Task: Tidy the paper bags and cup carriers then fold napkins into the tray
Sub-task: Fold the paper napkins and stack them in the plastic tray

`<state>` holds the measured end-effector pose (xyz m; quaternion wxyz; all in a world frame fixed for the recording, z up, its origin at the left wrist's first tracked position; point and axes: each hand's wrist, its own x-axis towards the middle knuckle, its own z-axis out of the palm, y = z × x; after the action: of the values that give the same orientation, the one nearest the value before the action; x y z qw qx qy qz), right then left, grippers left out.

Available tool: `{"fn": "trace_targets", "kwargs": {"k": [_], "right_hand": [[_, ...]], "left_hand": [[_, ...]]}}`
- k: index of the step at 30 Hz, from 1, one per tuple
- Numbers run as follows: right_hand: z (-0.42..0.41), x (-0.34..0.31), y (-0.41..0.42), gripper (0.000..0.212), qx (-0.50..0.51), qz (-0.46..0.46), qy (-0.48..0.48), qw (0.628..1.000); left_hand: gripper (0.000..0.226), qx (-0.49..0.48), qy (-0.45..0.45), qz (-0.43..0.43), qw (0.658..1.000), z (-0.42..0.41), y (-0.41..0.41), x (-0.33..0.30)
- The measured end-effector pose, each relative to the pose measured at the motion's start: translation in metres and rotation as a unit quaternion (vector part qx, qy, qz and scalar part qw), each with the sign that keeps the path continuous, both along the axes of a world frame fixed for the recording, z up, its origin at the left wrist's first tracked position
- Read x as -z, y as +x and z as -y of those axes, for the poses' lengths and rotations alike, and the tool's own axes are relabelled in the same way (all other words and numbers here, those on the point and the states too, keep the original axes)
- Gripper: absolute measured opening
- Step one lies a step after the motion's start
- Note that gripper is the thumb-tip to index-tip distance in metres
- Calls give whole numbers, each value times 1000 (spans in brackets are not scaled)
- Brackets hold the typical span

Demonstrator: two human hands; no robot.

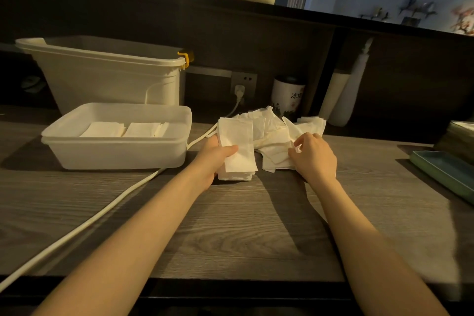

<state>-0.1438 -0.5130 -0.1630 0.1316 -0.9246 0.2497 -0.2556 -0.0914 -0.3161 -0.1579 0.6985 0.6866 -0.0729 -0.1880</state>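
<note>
— While the left hand (218, 155) grips a stack of folded napkins (237, 149), thumb curled over the top sheet and fingers behind, what crowds it?

— Just to its left stands the white tray (116, 151), with folded napkins (123, 129) already lying flat inside in a row. A white cable (84, 223) runs from the wall socket (242, 83) past the tray's right wall, then diagonally toward the table's near left corner, passing under the left forearm's side.

— And the right hand (314, 156)?

— Its fingers are bent down into the loose napkin pile (277, 133), pinching at a sheet; the pile touches the stack's right side and spreads toward the table's back edge.

— What sits behind?

— A large pale bin with a yellow clip (102, 77) stands behind the tray at the back left. A dark-lidded canister (288, 95) sits at the back edge just behind the pile, and two pale bottles (346, 95) lean against the wall farther right.

— The right edge?

— A green tray (446, 174) lies along it, well apart from the right hand, with something stacked behind it that I cannot make out.

— Free room?

— Bare wood (243, 226) stretches between the forearms down to the table's near edge, and between the pile and the green tray.
</note>
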Motion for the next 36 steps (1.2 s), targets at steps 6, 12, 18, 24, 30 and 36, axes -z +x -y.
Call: {"fn": "trace_targets", "kwargs": {"k": [6,12,18,24,30,36], "right_hand": [[-5,-6,-2,17,-21,102,52,993],[-14,-20,-3,8,-122,263,223,931],[-18,-29,0,11,-179,308,410,840],[-25,-28,0,17,-233,230,523,787],[-49,-22,0,7,-289,150,539,777],[-57,-16,4,15,-239,180,490,819]], "left_hand": [[48,-18,13,3,1000,0,-1,0],[43,-36,14,8,999,-1,-4,-3],[44,-49,31,26,998,-1,-2,-2],[39,-52,0,12,999,-1,-1,-2],[37,-41,-50,-77,995,3,-3,-3],[46,23,-93,-65,993,7,-11,-5]]}}
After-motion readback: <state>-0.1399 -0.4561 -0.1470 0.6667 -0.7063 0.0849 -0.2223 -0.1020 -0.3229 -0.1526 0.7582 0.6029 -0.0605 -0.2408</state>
